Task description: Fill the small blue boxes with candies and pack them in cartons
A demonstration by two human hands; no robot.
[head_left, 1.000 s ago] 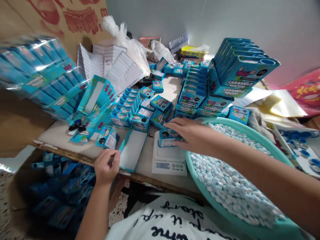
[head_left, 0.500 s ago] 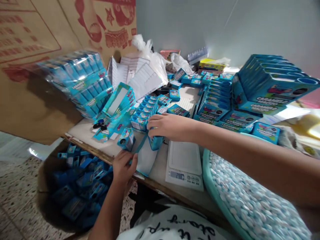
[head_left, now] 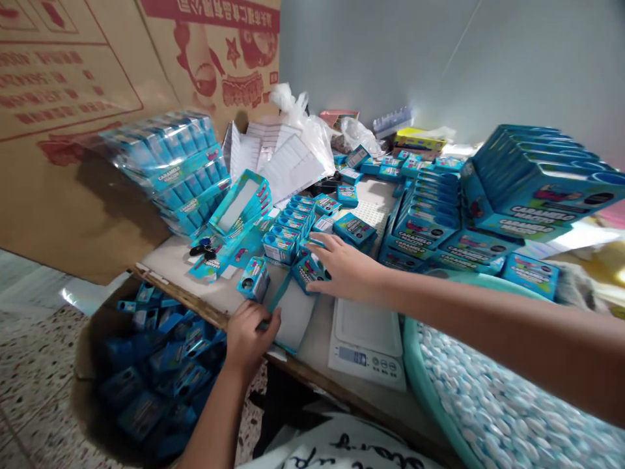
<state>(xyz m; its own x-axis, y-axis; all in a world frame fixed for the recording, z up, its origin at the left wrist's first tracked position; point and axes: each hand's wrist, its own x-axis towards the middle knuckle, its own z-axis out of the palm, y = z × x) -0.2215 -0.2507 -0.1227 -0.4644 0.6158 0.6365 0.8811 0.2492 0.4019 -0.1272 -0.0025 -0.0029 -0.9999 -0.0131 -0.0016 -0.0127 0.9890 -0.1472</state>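
Observation:
My left hand (head_left: 251, 329) is at the table's front edge, thumb and fingers closed on the rim of a blue cardboard display tray (head_left: 295, 319) with a pale inner face. A small blue candy box (head_left: 254, 279) with a round hole in its end stands just beyond those fingers. Over the tray's far end, my right hand (head_left: 342, 264) has its fingers spread around another candy box (head_left: 308, 270), which lies tilted with its printed face up. Its thumb is by the box's right edge. A row of small boxes (head_left: 288, 228) stands directly behind.
A white kitchen scale (head_left: 366, 345) lies right of the tray, beside a turquoise tub (head_left: 415, 365) of wrapped candies. Filled display trays (head_left: 532, 189) are stacked at the right. Wrapped packs (head_left: 170, 169) stand left, near scissors (head_left: 205, 249). Below is a carton (head_left: 81, 384) of blue boxes.
My right hand has opened around the candy box, whose printed face now shows. My left hand stays at the tray's rim. The whole view has shifted slightly.

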